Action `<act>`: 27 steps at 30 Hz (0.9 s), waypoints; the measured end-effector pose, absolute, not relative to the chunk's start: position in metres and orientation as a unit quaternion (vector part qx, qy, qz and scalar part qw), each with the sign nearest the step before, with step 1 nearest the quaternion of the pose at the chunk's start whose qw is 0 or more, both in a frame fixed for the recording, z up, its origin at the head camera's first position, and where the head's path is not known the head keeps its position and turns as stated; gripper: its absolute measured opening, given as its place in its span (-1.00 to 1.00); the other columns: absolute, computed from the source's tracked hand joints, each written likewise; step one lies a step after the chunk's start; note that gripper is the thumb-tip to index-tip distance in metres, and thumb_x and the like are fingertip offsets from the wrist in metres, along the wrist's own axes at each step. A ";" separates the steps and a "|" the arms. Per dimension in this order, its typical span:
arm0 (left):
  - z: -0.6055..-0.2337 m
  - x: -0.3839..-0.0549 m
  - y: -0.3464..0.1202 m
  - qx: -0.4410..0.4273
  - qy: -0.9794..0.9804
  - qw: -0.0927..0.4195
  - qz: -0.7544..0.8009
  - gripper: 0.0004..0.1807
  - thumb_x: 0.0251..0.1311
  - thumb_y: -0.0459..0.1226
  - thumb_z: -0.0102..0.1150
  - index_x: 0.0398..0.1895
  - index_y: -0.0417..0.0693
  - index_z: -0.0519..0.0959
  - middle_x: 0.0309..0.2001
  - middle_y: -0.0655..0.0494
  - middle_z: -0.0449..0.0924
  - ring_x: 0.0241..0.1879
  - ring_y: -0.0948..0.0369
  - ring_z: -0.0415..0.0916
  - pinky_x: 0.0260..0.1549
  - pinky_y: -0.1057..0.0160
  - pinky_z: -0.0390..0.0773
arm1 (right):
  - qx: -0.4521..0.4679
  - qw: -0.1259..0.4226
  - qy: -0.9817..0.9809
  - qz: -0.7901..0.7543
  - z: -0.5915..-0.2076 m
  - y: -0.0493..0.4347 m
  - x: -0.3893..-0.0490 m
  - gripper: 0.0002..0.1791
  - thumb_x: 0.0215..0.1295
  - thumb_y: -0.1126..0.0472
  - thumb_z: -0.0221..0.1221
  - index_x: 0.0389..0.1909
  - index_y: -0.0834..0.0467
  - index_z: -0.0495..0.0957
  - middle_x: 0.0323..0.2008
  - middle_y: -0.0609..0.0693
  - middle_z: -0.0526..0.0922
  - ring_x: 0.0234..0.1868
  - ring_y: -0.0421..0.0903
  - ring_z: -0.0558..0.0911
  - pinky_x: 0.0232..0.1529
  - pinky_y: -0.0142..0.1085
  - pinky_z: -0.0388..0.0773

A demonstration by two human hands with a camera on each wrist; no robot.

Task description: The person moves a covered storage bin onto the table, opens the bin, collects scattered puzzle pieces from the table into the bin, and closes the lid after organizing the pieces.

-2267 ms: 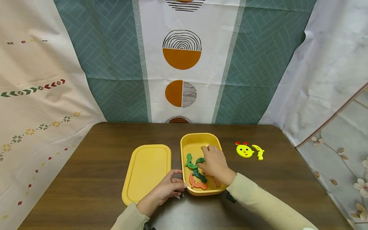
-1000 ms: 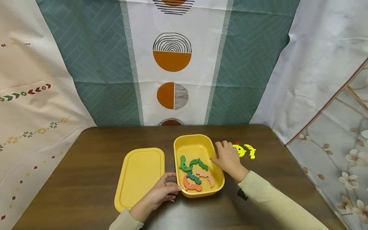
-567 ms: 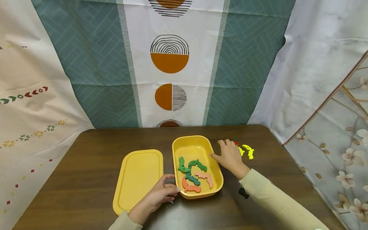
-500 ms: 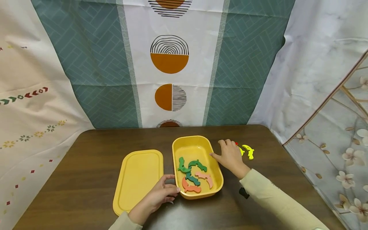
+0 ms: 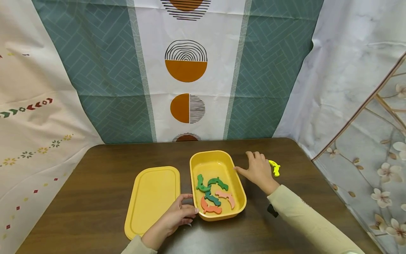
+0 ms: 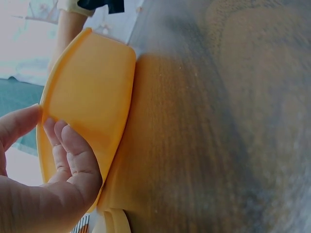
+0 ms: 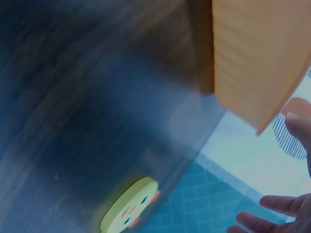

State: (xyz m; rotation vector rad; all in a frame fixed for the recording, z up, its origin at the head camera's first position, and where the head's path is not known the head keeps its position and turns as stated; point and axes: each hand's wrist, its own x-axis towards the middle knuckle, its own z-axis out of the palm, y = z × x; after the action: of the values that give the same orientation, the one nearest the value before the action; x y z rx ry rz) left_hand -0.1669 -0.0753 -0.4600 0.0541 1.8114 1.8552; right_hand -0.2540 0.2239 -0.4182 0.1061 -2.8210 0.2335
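Note:
My left hand [image 5: 177, 215] touches the near left corner of a yellow box [image 5: 212, 157] with thumb and fingertips. In the left wrist view, the fingers lie loosely bent against its outer wall. Just past the box's right rim, my right hand [image 5: 258, 173] hovers with fingers spread, holding nothing. Its thumb is close to the rim; contact cannot be told. Inside lie curved, knobbed puzzle pieces: a green piece [image 5: 200, 184], a darker green piece [image 5: 219, 182], a teal piece [image 5: 213, 198], an orange piece [image 5: 209, 207] and a pink piece [image 5: 226, 196].
A yellow lid [image 5: 153, 197] lies flat left of the box. Beyond the right hand is a bright yellow curved piece [image 5: 276, 168]. A yellow smiling-face piece [image 7: 129, 206] with red tips shows in the right wrist view; the hand hides it in the head view. Curtains surround the table [image 5: 95, 197].
My right hand has left the box's inside and moved right past the rim, now covering the face piece in the head view. My left hand stays at the corner. The head view has shifted slightly.

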 end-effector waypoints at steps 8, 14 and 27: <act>-0.460 -0.168 -0.075 0.022 0.669 0.269 0.692 -0.30 0.07 -0.25 0.20 0.21 -0.20 0.07 -0.33 0.12 0.52 -0.40 0.26 0.46 -0.41 0.33 0.52 | 0.027 0.153 -0.984 0.085 -0.426 0.239 -0.262 -0.13 -0.07 -0.30 0.24 0.11 0.27 0.35 -0.04 0.29 0.45 -0.10 0.21 0.42 -0.19 0.05 0.44; -0.463 -0.166 -0.076 0.016 0.669 0.269 0.693 -0.31 0.08 -0.26 0.19 0.22 -0.19 0.06 -0.34 0.13 0.52 -0.42 0.27 0.45 -0.42 0.34 0.52 | 0.027 0.146 -0.985 0.089 -0.436 0.247 -0.267 -0.14 -0.06 -0.27 0.24 0.11 0.27 0.33 0.01 0.33 0.43 -0.05 0.26 0.40 -0.13 0.11 0.40; -0.462 -0.164 -0.076 0.018 0.672 0.263 0.692 -0.28 0.07 -0.25 0.20 0.25 -0.19 0.06 -0.31 0.11 0.50 -0.41 0.27 0.45 -0.41 0.34 0.51 | 0.002 0.083 -0.991 0.103 -0.450 0.268 -0.279 -0.13 -0.03 -0.23 0.24 0.14 0.32 0.31 0.00 0.40 0.39 -0.06 0.31 0.38 -0.12 0.16 0.40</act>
State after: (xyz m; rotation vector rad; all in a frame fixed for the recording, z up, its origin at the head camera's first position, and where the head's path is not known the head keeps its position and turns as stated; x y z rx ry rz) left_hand -0.1645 -0.0758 -0.4625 0.0475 1.8164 1.8724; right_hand -0.2791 0.2678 -0.4499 0.0050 -2.9586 0.3076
